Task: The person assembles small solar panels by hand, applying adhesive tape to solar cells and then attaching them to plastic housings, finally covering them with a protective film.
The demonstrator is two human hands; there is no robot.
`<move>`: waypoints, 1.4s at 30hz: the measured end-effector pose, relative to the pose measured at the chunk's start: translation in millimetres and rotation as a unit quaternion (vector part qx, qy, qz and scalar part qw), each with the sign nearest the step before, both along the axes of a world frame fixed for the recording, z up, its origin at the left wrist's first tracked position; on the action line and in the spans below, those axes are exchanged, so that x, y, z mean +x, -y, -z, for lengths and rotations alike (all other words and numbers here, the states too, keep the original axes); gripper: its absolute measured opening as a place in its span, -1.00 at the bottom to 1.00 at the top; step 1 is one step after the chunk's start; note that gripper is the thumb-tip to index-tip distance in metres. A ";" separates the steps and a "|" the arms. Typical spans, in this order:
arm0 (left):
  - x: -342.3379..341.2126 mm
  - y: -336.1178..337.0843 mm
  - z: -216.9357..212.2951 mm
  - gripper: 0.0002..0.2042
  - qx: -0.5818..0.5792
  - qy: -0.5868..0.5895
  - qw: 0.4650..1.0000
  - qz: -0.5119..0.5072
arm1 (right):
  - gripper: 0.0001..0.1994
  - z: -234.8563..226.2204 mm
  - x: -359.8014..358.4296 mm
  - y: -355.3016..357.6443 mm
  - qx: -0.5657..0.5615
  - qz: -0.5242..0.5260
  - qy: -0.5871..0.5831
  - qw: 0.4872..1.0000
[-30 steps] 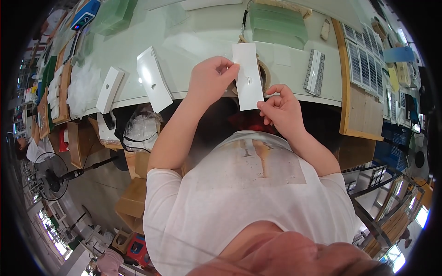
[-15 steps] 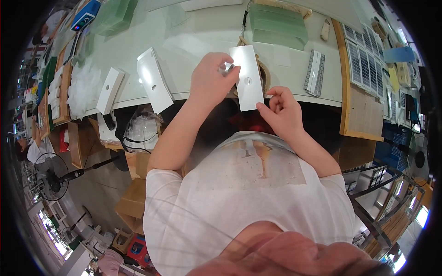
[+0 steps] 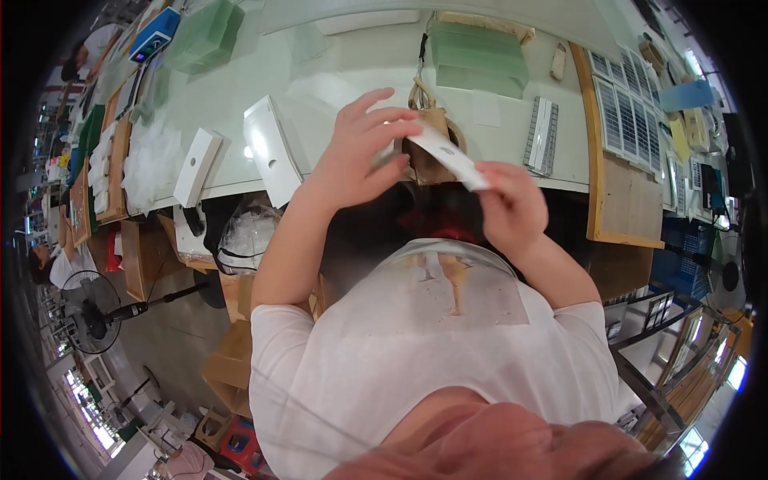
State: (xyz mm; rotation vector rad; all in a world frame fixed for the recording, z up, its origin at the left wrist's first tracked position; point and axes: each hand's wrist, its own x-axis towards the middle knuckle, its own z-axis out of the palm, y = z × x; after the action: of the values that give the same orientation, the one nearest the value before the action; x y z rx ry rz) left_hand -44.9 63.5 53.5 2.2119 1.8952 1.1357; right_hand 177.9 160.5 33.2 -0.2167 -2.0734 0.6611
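Note:
I hold a flat white rectangular box (image 3: 448, 156) between both hands, tilted so its long edge faces me, just above the near edge of the pale green table (image 3: 336, 72). My left hand (image 3: 360, 148) pinches its left end with fingers spread over the top. My right hand (image 3: 512, 204) grips its lower right end. A brown paper bag (image 3: 428, 140) sits on the table behind the box.
Two more white boxes (image 3: 268, 152) (image 3: 196, 168) lie at the table's left edge beside clear plastic bags (image 3: 148, 160). Green trays (image 3: 480, 56) stand at the back, a grey slotted strip (image 3: 540, 132) and a wooden board (image 3: 624, 160) at right. A fan (image 3: 88, 316) stands on the floor.
The white box has turned from lying flat, face up, to tilted edge-on. My left hand has shifted right over its top end and my right hand has risen along its lower end.

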 end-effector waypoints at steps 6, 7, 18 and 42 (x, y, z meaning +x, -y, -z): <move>8.8 25.5 20.1 -0.71 -0.193 0.474 0.849 -0.130 | -0.74 11.1 -11.2 -7.9 -0.626 0.013 0.049 0.778; 8.8 24.8 23.7 -0.71 -0.193 0.476 0.849 -0.128 | -0.68 19.5 -11.9 -10.1 -0.589 0.031 0.095 0.802; 6.9 50.9 37.1 -0.77 -0.215 0.710 0.645 -0.185 | -0.73 27.5 -0.5 -17.7 -0.664 0.003 0.033 0.747; 29.6 43.8 25.7 -0.82 -0.270 0.516 0.786 -0.210 | -0.83 4.7 17.5 -32.9 -0.710 -0.025 0.170 0.683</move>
State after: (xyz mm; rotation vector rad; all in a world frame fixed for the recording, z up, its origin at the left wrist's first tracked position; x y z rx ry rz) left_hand -15.3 19.7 27.8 0.5961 1.7910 1.2169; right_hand 195.4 193.4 28.5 -1.2132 -1.3731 2.2987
